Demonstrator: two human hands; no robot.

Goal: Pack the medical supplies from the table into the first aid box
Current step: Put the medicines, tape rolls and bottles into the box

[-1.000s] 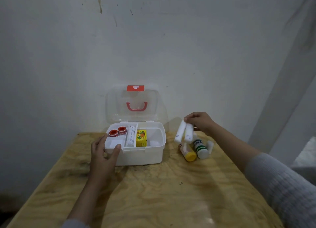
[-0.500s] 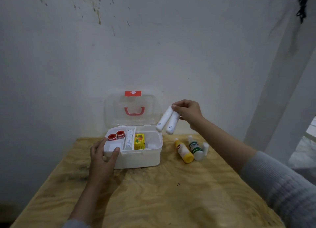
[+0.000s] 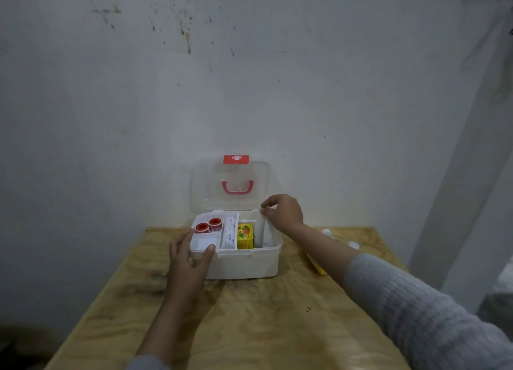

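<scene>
The white first aid box (image 3: 244, 267) stands open on the wooden table (image 3: 249, 328), its clear lid (image 3: 233, 186) upright against the wall. My left hand (image 3: 191, 261) grips the box's front left corner. My right hand (image 3: 283, 212) is over the box's right compartment, pinching the tops of two white rolls (image 3: 263, 230) that stand inside it. The box also holds two red tape rolls (image 3: 208, 225), a white wrapped roll (image 3: 228, 232) and a yellow carton (image 3: 245, 236).
Behind my right forearm lie a yellow bottle (image 3: 317, 268) and white bottle tops (image 3: 352, 243), mostly hidden. A white wall rises just behind the box, and a white post (image 3: 458, 203) stands at the table's right side.
My right hand carried the two white rolls from above the bottles leftward and down into the box's right compartment. My left hand stayed on the box.
</scene>
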